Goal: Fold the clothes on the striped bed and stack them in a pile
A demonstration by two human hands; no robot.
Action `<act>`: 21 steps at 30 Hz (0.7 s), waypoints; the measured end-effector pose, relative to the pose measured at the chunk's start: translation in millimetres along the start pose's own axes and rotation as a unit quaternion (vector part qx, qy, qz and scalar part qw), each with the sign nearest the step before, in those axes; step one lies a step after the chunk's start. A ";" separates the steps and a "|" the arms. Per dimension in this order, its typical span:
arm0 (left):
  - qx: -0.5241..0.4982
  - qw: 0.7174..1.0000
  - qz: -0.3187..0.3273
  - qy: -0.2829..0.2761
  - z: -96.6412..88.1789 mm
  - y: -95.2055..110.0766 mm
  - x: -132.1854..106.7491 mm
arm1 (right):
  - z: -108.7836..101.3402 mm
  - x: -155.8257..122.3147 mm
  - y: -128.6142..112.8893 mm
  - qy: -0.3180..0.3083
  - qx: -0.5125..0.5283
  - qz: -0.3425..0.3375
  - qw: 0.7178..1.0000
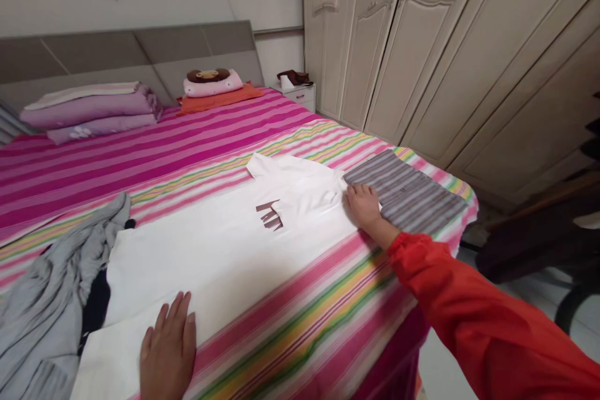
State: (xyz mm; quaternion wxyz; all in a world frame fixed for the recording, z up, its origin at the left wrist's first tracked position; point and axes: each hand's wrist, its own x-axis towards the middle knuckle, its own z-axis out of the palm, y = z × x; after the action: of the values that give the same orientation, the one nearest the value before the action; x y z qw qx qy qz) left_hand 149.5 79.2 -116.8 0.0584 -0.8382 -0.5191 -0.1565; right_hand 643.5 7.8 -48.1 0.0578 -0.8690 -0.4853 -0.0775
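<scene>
Head view: flat, empty left hand [169, 348] and curled right hand [365, 205], hold unclear, seemingly smooth the shirt [213, 256] between them, next needing pinched edges.

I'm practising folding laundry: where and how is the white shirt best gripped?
Probably by the white shirt's near long edge, pinched at both ends from the person's side: it lies flat and fairly straight between left hand and right hand.

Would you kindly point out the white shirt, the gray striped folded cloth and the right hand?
White shirt [225, 250]: head view, on the middle of its body.
Gray striped folded cloth [405, 192]: head view, mid upper face.
Right hand [364, 205]: head view, back of the hand.
</scene>
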 end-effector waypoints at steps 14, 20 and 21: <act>-0.003 0.997 0.013 -0.080 -15.8 -16.6 -0.8 | 55.6 -31.4 27.8 -0.027 0.124 -0.133 0.983; -0.006 0.995 -0.074 -0.071 -38.1 -88.7 8.6 | 72.3 -28.4 36.6 0.033 0.117 -0.165 0.979; -0.014 0.994 -0.086 -0.059 -41.4 -93.2 10.5 | 69.8 -30.9 34.2 0.036 0.110 -0.161 0.980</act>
State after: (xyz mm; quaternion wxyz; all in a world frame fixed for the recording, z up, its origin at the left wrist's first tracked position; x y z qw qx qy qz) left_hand 62.7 119.6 -80.4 0.0018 -0.7990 -0.5895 -0.1183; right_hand 662.2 -23.5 -123.4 0.1574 -0.7643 -0.6222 -0.0630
